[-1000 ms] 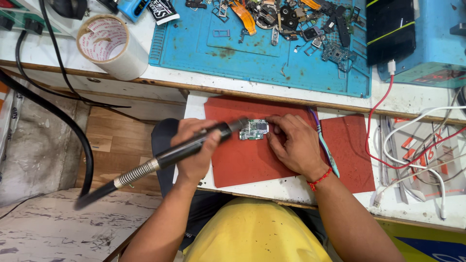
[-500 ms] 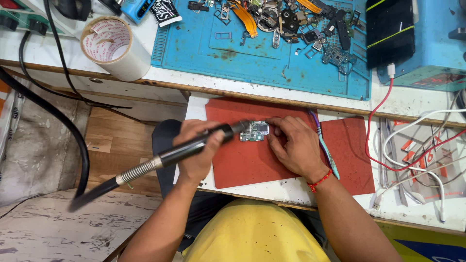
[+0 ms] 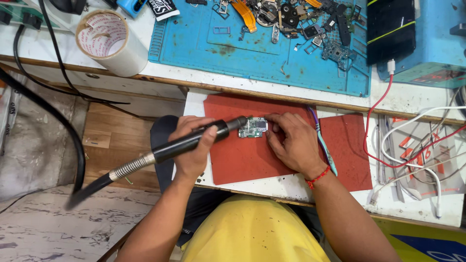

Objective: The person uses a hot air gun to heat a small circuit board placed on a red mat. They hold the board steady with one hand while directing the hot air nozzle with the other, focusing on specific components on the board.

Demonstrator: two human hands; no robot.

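Left-hand grip (image 3: 194, 148) is wrapped tight around the black cylindrical handle of a hot-air tool (image 3: 194, 140), its nozzle tip just beside the small green circuit board (image 3: 253, 127). Right-hand grip (image 3: 291, 143) is pressed together at the fingertips, pinning the board's right edge flat on the dull red rubbery mat (image 3: 242, 157). Judging by this, the rework is mid-way: the board sits bare, the nozzle at it, nothing lifted off yet. A ribbed metal spring sleeve (image 3: 128, 167) joins the handle to a thick black hose. Beyond, on the white tabletop (image 3: 170, 73), lie a blue silicone mat (image 3: 252, 53) strewn with metal scraps and a fat tape roll (image 3: 109, 41).
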